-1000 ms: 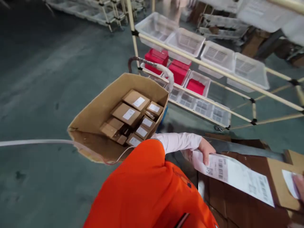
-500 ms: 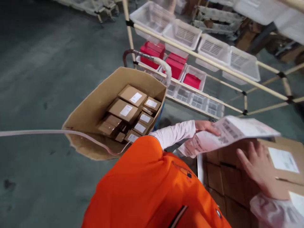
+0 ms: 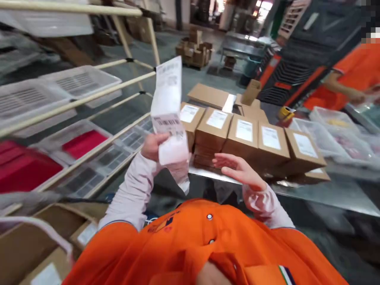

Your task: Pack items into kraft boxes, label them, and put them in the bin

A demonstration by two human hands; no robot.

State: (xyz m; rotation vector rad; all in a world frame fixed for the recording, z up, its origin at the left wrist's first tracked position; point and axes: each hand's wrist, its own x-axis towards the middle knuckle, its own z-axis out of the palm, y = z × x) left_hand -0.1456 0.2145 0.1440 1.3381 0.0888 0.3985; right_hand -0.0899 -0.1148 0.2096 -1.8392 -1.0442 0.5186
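Observation:
My left hand (image 3: 154, 146) is closed on a strip of printed shipping labels (image 3: 168, 114). The white strip stands up above the hand, and its tail hangs below. Partly spread, the fingers of my right hand (image 3: 240, 170) hold nothing. That hand is just in front of a row of cardboard boxes (image 3: 242, 152) on a metal table (image 3: 335, 194). Each box in the front row bears a white label (image 3: 244, 130) on top. Whether my right fingertips touch a box, I cannot tell.
At left stands a pipe rack (image 3: 118, 93) with white plastic baskets (image 3: 86, 81) and red boxes (image 3: 26, 166). A large carton (image 3: 44, 215) with labelled boxes is at lower left. Clear bins (image 3: 335, 130) sit right on the table. A co-worker in orange (image 3: 353, 75) works beyond.
The view has swung right, from the large carton to the table of boxes. My left hand still holds the label strip, now more upright. My right hand is now in front of the boxes.

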